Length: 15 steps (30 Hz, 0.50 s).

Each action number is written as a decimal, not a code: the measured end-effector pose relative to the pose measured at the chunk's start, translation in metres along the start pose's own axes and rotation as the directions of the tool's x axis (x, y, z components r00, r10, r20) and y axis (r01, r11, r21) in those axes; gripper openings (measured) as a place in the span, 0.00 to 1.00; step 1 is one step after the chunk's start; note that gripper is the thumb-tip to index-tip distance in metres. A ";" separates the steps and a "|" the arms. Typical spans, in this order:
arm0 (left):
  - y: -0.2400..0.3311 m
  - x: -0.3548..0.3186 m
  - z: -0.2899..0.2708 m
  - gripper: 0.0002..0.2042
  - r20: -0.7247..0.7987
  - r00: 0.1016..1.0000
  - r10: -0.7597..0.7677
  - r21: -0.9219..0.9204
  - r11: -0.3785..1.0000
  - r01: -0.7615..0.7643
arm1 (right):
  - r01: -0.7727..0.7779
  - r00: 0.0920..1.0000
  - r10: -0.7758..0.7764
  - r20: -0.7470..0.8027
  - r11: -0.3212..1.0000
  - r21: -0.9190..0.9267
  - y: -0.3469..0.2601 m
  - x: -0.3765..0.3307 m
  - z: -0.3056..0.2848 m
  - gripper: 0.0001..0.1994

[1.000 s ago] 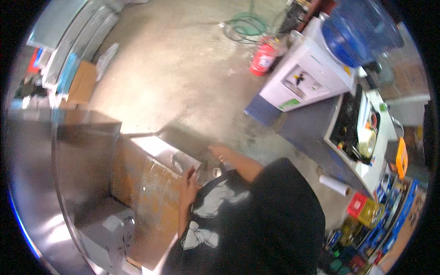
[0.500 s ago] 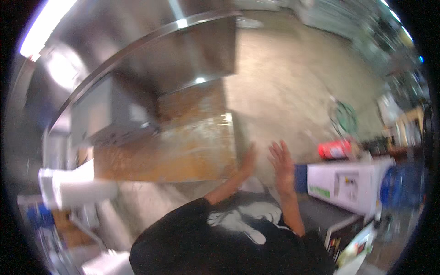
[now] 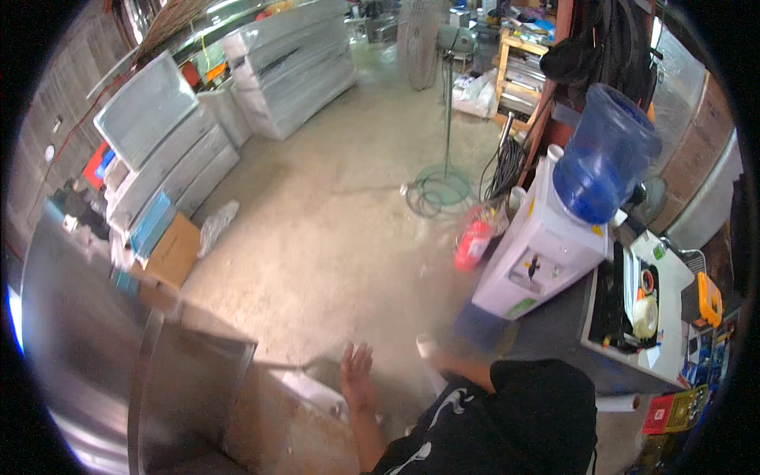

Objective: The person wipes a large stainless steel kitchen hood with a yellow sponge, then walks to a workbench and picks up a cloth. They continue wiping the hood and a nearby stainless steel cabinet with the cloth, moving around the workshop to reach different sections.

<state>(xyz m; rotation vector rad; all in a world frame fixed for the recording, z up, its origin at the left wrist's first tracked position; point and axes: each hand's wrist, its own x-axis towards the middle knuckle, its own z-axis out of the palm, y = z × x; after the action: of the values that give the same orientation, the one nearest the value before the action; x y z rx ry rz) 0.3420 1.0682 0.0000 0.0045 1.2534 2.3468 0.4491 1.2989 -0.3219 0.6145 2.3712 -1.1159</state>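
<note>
A water dispenser point(image 3: 532, 265) stood on the floor at the right, a water bottle point(image 3: 603, 154) on top of it. A fire extinguisher point(image 3: 473, 244) lay just left of it, a pedestal fan point(image 3: 438, 95) behind. A cardboard box point(image 3: 174, 252) sat far left.

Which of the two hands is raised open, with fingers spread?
The left hand, open with its fingers spread above the metal sheet. The right hand is blurred.

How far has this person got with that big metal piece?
Done: the steel sheet-metal box stands bent into shape on the floor. In hand: the left hand is open above its rusty panel, gripping nothing; the right hand is too blurred to judge. What's left to do isn't visible.
</note>
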 end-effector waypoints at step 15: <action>-0.038 0.356 0.033 0.19 -0.294 0.936 -0.195 0.061 0.973 0.222 | -0.348 0.911 0.412 -0.011 0.784 0.515 0.099 0.229 -0.314 0.20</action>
<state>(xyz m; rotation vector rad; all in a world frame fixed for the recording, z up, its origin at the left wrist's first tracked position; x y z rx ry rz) 0.0488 1.2574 -0.0870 -0.4323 1.4210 2.1554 0.2572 1.6510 -0.3293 1.3143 1.9005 -1.5404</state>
